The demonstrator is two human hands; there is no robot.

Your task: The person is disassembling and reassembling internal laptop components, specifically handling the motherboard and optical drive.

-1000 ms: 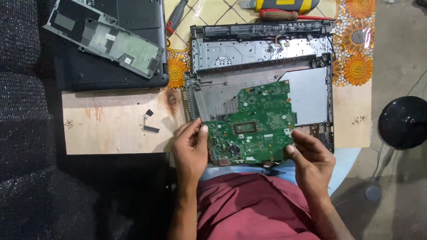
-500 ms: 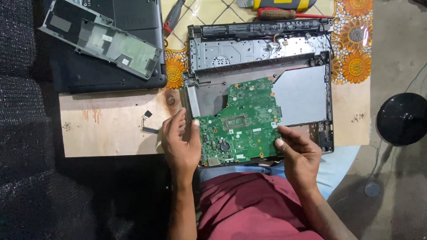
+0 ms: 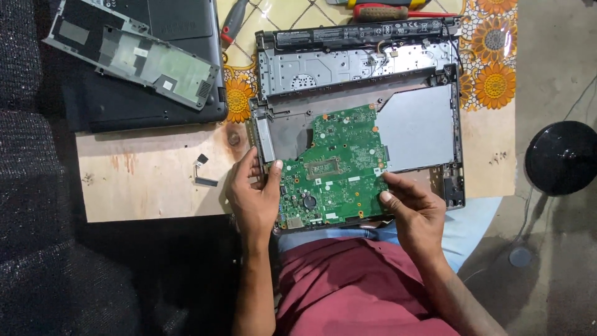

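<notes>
A green circuit board (image 3: 339, 165) lies inside the opened laptop base (image 3: 410, 124), low in its near half. My left hand (image 3: 254, 196) grips the board's left edge, thumb on top near the metal hinge bracket (image 3: 263, 134). My right hand (image 3: 415, 211) holds the board's right near corner, with the thumb pressed on its top face. The board sits nearly flat in the shell. A silver metal plate (image 3: 348, 65) fills the far half of the base.
A dark laptop cover (image 3: 149, 109) with a grey plastic panel (image 3: 134, 56) on it lies at the far left. Screwdrivers (image 3: 385, 11) rest at the far edge on the flowered cloth (image 3: 494, 81). A small black bracket (image 3: 202, 171) sits on the plywood board (image 3: 143, 180). A black round stool (image 3: 563, 155) stands right.
The circuit board has gone from being held tilted above the near edge to lying lower and farther inside the laptop base. Both hands moved with it, away from my body.
</notes>
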